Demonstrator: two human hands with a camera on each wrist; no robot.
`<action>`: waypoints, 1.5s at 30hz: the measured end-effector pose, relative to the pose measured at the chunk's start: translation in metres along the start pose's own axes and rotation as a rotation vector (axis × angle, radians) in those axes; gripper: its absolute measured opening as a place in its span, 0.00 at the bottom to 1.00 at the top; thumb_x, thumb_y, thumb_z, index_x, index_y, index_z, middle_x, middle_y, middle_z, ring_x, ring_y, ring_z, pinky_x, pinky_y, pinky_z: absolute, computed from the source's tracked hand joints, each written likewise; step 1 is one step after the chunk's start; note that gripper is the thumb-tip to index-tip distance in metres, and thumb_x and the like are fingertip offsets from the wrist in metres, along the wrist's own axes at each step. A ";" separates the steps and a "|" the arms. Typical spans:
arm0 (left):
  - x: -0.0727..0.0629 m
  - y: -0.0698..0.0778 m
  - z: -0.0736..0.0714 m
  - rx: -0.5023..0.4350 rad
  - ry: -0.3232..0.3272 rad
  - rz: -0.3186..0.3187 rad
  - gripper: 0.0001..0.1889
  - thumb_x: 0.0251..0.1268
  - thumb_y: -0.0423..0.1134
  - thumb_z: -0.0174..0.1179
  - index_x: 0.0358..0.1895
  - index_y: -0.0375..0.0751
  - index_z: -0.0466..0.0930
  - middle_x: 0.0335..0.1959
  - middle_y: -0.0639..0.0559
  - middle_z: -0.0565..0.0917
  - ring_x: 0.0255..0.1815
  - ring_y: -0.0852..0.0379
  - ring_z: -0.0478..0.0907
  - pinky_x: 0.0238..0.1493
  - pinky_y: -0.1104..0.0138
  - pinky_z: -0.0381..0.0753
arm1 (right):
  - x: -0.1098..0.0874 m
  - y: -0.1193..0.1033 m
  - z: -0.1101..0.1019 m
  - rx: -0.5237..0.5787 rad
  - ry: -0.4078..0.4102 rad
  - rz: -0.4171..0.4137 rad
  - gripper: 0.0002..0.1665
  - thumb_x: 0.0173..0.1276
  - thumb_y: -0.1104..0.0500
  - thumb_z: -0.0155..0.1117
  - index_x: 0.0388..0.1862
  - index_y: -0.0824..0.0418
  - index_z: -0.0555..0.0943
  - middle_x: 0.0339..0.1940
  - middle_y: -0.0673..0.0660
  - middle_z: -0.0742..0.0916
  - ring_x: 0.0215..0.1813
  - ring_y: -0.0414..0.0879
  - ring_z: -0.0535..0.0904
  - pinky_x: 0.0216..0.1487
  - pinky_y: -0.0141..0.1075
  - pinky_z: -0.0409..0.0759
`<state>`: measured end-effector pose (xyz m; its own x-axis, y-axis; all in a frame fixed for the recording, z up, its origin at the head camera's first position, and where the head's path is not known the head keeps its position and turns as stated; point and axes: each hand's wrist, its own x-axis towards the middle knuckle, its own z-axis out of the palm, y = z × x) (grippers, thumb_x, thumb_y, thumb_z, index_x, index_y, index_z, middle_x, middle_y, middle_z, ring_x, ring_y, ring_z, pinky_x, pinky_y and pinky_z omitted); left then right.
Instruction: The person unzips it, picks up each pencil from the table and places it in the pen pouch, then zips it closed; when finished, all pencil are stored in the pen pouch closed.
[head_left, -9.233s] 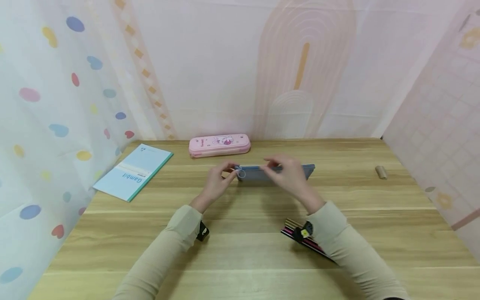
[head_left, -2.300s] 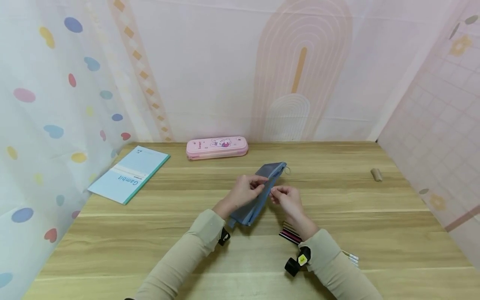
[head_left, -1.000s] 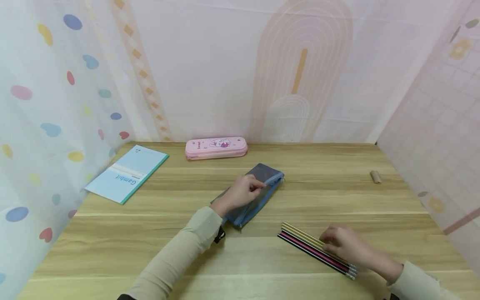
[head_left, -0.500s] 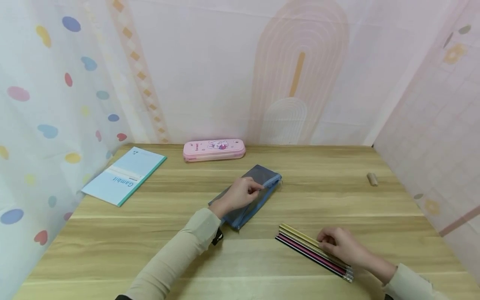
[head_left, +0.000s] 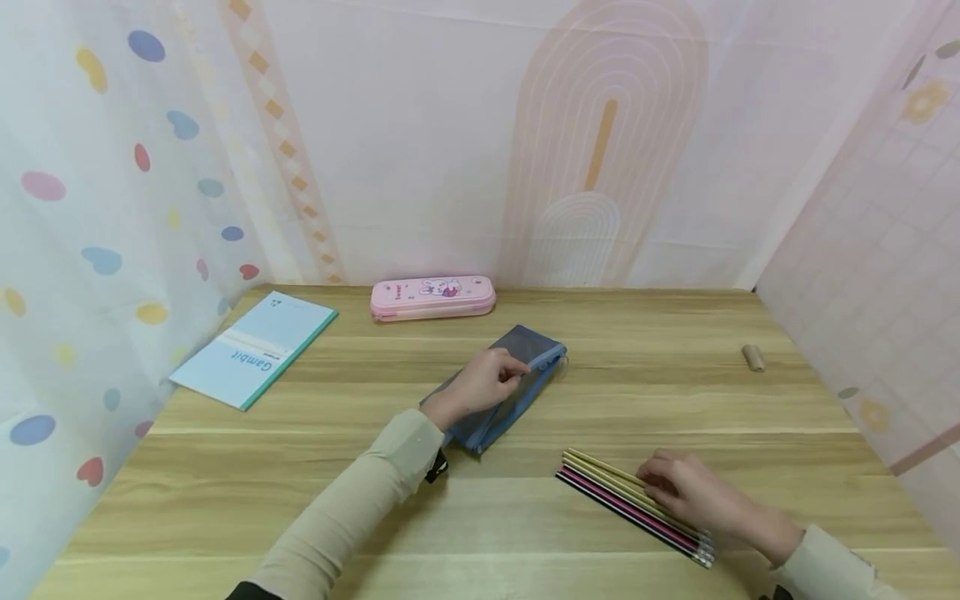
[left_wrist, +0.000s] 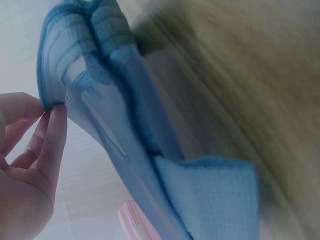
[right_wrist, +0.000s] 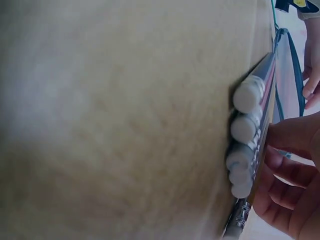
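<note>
My left hand pinches the upper edge of a blue mesh pencil pouch, thumb against fingertips. The pouch's zipped side gapes toward the right, and the left wrist view looks along its blue zipper band. At the lower right, my right hand is curled over a row of pencils, some gold, others dark red and black. Its thumb and fingers pinch a gold pencil on the far side of the row. White eraser ends face the right wrist camera.
A pink pencil case with a rabbit picture lies at the back of the wooden table. A light blue notebook is at the left. Far right lies a small tan cylinder. Patterned curtains border the table's back and sides.
Earlier both hands were on the closed pouch; its zipper has since been opened. My right hand left the pouch for the pencils and now pinches one. My left hand still holds the pouch.
</note>
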<state>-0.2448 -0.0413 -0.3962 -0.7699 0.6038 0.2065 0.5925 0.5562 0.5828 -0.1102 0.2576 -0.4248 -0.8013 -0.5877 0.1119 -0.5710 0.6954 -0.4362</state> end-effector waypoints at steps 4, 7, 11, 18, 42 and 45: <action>0.001 0.000 -0.002 0.002 -0.002 -0.003 0.12 0.56 0.29 0.54 0.42 0.34 0.81 0.28 0.48 0.79 0.24 0.62 0.68 0.25 0.76 0.68 | 0.001 0.002 -0.005 -0.016 -0.019 -0.073 0.10 0.55 0.67 0.61 0.39 0.64 0.80 0.29 0.51 0.82 0.28 0.28 0.73 0.25 0.22 0.74; 0.002 0.000 -0.004 0.016 -0.002 0.006 0.11 0.56 0.29 0.54 0.42 0.34 0.81 0.29 0.48 0.79 0.25 0.61 0.69 0.26 0.76 0.69 | 0.003 0.005 -0.009 -0.014 -0.049 -0.114 0.12 0.55 0.67 0.61 0.40 0.67 0.79 0.28 0.51 0.82 0.28 0.28 0.73 0.25 0.22 0.73; 0.002 -0.002 -0.003 0.023 0.010 0.018 0.11 0.55 0.29 0.55 0.42 0.34 0.81 0.29 0.48 0.80 0.26 0.62 0.69 0.27 0.76 0.70 | 0.009 0.011 -0.017 0.046 -0.123 -0.052 0.16 0.55 0.68 0.60 0.44 0.69 0.78 0.27 0.49 0.82 0.27 0.28 0.71 0.25 0.24 0.73; 0.003 -0.003 -0.006 -0.018 0.041 0.012 0.11 0.55 0.28 0.54 0.41 0.31 0.81 0.28 0.46 0.80 0.27 0.60 0.71 0.28 0.76 0.71 | 0.027 0.012 -0.035 0.292 0.039 0.085 0.19 0.56 0.69 0.59 0.49 0.73 0.74 0.25 0.58 0.83 0.23 0.32 0.73 0.22 0.28 0.74; 0.011 -0.001 -0.008 -0.047 0.144 -0.030 0.11 0.55 0.29 0.55 0.41 0.31 0.80 0.31 0.44 0.81 0.30 0.56 0.77 0.30 0.75 0.76 | 0.095 -0.024 -0.001 0.831 0.277 0.379 0.25 0.60 0.65 0.58 0.56 0.73 0.69 0.38 0.72 0.81 0.28 0.37 0.80 0.35 0.35 0.81; 0.013 0.002 -0.006 -0.050 0.146 -0.046 0.10 0.55 0.29 0.55 0.41 0.31 0.80 0.31 0.44 0.81 0.30 0.56 0.77 0.31 0.74 0.77 | 0.104 -0.029 0.006 0.859 0.223 0.419 0.25 0.60 0.65 0.57 0.57 0.73 0.69 0.37 0.71 0.82 0.28 0.38 0.80 0.36 0.37 0.81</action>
<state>-0.2553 -0.0363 -0.3877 -0.8243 0.4872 0.2885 0.5462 0.5500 0.6319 -0.1755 0.1740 -0.4062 -0.9752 -0.2094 -0.0724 0.0205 0.2402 -0.9705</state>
